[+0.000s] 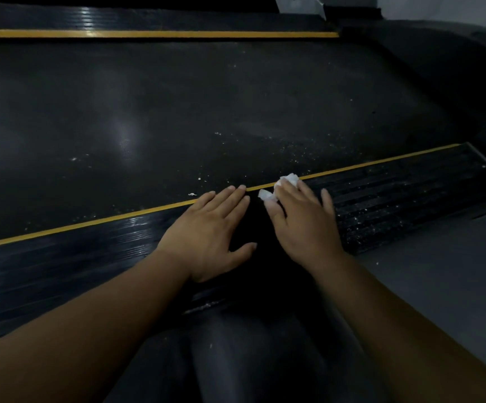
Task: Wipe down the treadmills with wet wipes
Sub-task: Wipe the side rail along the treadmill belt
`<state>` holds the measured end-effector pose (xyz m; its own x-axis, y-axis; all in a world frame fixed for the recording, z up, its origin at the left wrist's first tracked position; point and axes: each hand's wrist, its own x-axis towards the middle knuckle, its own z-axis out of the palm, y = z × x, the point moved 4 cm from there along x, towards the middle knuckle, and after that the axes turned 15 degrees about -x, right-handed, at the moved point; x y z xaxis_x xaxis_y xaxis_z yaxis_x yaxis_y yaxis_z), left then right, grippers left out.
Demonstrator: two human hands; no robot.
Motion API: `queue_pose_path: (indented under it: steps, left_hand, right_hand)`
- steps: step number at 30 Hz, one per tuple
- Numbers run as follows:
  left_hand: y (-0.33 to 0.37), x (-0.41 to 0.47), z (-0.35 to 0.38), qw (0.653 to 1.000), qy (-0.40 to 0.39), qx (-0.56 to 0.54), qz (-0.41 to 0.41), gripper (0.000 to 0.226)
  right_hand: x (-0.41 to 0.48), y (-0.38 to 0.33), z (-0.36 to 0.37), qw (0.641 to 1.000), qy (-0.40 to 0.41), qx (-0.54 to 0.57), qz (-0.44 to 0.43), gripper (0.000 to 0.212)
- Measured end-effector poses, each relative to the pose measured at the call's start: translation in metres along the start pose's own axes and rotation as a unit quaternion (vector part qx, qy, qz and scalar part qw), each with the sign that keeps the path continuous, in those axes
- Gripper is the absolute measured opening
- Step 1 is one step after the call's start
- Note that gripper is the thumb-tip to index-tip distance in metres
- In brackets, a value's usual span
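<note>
Right hand (300, 219) flat, fingers straight, pressing the wet wipe (289, 179) onto the side rail (396, 199) at the yellow stripe (90, 222). Left hand (209, 231) lies flat alongside, empty. Dusty rail runs lengthwise to the right of the wipe; I'd sweep that way.

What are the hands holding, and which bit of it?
The right hand presses a bunched white wet wipe under its fingers onto the side rail, covering its middle. The left hand holds nothing.

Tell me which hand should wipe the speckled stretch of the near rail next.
Right. The right hand presses the wipe on the rail, right beside its speckled stretch; the left hand lies flat without one.
</note>
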<state>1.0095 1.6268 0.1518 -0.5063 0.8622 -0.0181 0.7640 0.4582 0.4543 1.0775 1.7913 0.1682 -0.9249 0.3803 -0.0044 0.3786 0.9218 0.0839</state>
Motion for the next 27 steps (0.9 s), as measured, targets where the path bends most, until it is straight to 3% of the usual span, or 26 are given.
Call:
queue_pose_path:
  steps: [5,10,14,19,24,27]
  left_hand:
    - [0.001,-0.001,-0.001,1.000,0.000,-0.010,-0.003,0.095]
    - [0.001,-0.001,-0.001,1.000,-0.001,-0.004,0.000,0.095]
    - [0.002,-0.002,-0.001,1.000,0.005,-0.023,0.004,0.092]
    - [0.001,0.000,-0.001,1.000,-0.005,-0.003,0.000,0.097]
    - [0.002,-0.001,-0.002,1.000,0.001,-0.014,0.000,0.097]
    - [0.002,-0.001,-0.002,1.000,-0.003,0.001,-0.001,0.098]
  right_hand:
    - [-0.031,-0.022,-0.003,0.997,0.004,0.043,-0.071,0.075]
    - [-0.004,-0.004,0.001,1.000,-0.015,-0.004,0.002,0.063]
    - [-0.027,-0.036,-0.002,0.996,0.002,0.040,-0.074,0.075]
    - [-0.004,0.004,0.002,1.000,-0.023,-0.008,0.001,0.061]
    - [-0.031,-0.029,-0.001,0.997,-0.002,0.032,-0.075,0.069]
    - [-0.027,0.002,0.006,0.999,-0.009,0.000,-0.039,0.067]
